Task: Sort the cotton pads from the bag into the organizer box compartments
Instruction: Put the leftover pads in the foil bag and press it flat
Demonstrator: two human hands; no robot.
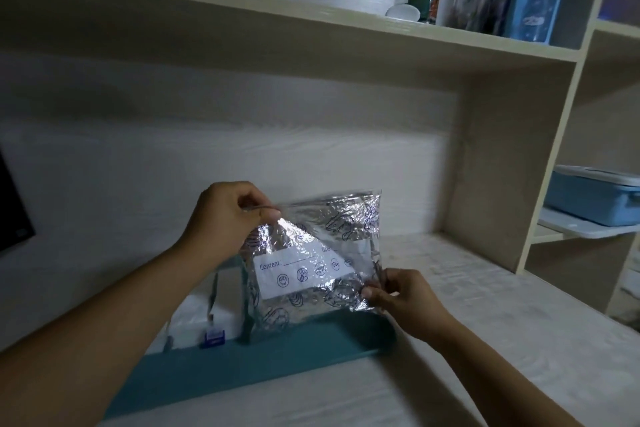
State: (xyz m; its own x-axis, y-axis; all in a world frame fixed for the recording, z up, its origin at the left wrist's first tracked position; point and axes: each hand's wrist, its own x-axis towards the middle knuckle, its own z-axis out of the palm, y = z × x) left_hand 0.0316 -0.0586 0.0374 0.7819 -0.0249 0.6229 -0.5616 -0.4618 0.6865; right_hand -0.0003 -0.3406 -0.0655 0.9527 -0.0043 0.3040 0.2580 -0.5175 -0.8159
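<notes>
Bag [313, 260] is up in the middle of the frame, a crinkly clear zip bag with a white "Content:" label, held in the air over the teal organizer box [242, 367] that sits on the pale desk [485, 322]. Left hand [225, 215] pinches the bag's upper left corner, fingers closed tight on the plastic. Right hand [401, 298] grips the lower right corner the same way. Can't really make out any cotton pads through the glare. Shelf [346, 35] across the top of the frame has some bottles, and there's a blue tub [588, 198] at right.
</notes>
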